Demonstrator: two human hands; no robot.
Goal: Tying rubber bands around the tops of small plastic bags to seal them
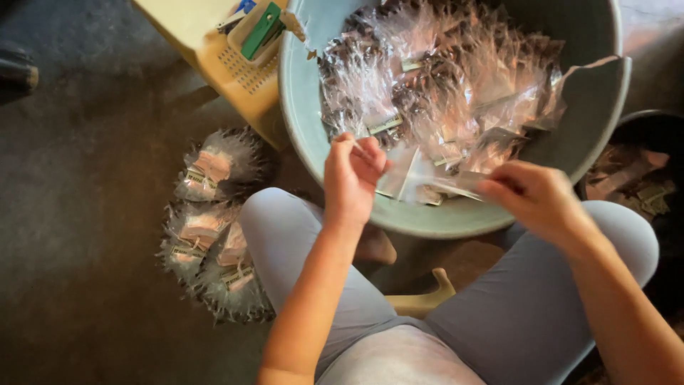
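Note:
A big grey-green plastic basin stands on the floor before my knees, heaped with several small clear plastic packets. My left hand is raised at the basin's near rim, fingers pinched on a thin stick-like item. My right hand grips the edge of one clear packet that stretches between both hands over the rim. What the packets hold is too blurred to tell.
Three round bundles of finished packets lie on the dark floor at my left knee. A yellow stool with a small tray and a green tool stands behind them. A dark tub with more packets sits at right.

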